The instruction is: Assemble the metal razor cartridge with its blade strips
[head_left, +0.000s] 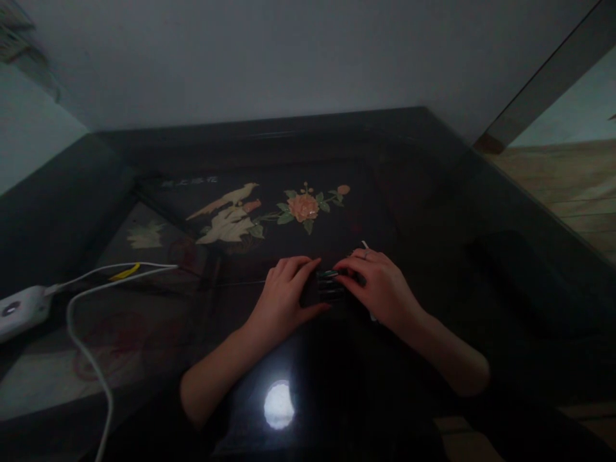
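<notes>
My left hand [285, 296] and my right hand [380, 285] meet over a small dark object [328, 287] lying on the dark glossy table [433, 212]. Both hands have their fingers on it, the left from the left side, the right from the right. The object is black with a shiny edge; the dim light hides what it is. A thin white stick-like thing [364, 244] pokes out behind my right hand's fingers. A ring shows on one right finger.
The table top carries an inlaid picture of a pale bird [226, 212] and an orange flower [303, 206]. A white device [22, 310] with white cables [86, 346] lies at the left edge. A lamp's reflection [278, 404] glares near me. A wall stands behind; wooden floor at right.
</notes>
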{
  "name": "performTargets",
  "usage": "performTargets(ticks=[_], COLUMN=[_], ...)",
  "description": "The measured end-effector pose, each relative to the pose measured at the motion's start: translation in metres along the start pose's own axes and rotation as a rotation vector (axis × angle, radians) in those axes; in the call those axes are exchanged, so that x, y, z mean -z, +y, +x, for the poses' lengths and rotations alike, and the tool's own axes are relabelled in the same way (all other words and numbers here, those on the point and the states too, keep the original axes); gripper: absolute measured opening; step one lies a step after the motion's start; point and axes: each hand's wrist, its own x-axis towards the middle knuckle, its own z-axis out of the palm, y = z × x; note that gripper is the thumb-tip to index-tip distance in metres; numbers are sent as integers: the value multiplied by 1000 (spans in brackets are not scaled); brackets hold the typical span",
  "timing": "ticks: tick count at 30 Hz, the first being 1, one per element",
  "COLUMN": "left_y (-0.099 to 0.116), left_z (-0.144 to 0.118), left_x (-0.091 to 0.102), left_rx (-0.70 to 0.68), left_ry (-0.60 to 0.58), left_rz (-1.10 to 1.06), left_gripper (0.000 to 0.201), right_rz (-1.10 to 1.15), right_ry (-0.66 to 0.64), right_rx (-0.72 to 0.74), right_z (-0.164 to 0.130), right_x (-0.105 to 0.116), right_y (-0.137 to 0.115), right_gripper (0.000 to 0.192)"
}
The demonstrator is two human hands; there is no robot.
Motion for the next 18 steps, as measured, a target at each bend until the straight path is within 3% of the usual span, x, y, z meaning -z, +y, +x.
performTargets(ticks=[5, 13, 18], left_y=[2, 6, 16], left_z=[1, -4, -14], left_x=[1, 8, 12], left_rx=[-20, 12, -126], left_ry=[-8, 7, 78], left_rz=[9, -119, -111], left_gripper=[48, 44, 48], right_rz=[4, 210, 251], right_ry=[8, 74, 108], right_rx=[0, 87, 135], right_z=[-1, -9, -15], right_x=[2, 17, 21], right_y=[-1, -6, -12], right_gripper=[17, 10, 9])
